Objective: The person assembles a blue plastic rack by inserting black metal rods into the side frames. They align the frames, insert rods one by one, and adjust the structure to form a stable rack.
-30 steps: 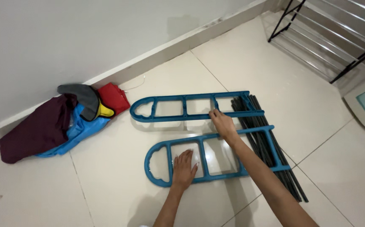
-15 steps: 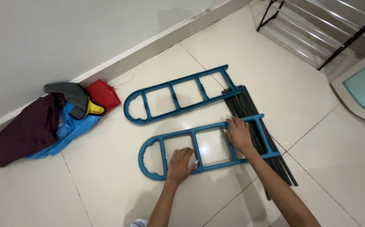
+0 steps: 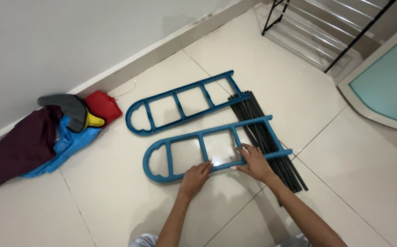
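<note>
Two blue plastic ladder-shaped rack frames lie flat on the cream tiled floor. My left hand (image 3: 195, 178) rests on the lower rail of the nearer frame (image 3: 180, 151), fingers curled over its edge. My right hand (image 3: 255, 161) lies on the same rail further right, fingers spread across it. The farther frame (image 3: 180, 103) lies untouched beyond it. A bundle of dark rods (image 3: 267, 139) lies under the frames' right ends, close to my right hand.
A heap of cloth in maroon, light blue, grey, yellow and red (image 3: 47, 132) sits by the white wall at left. A black metal shoe rack (image 3: 326, 32) stands at top right. A pale panel with a teal inset (image 3: 386, 91) is at right.
My right hand has moved from the far frame down onto the near frame's lower rail. My left hand has stayed on that rail. The camera view shifted, so everything sits lower and larger.
</note>
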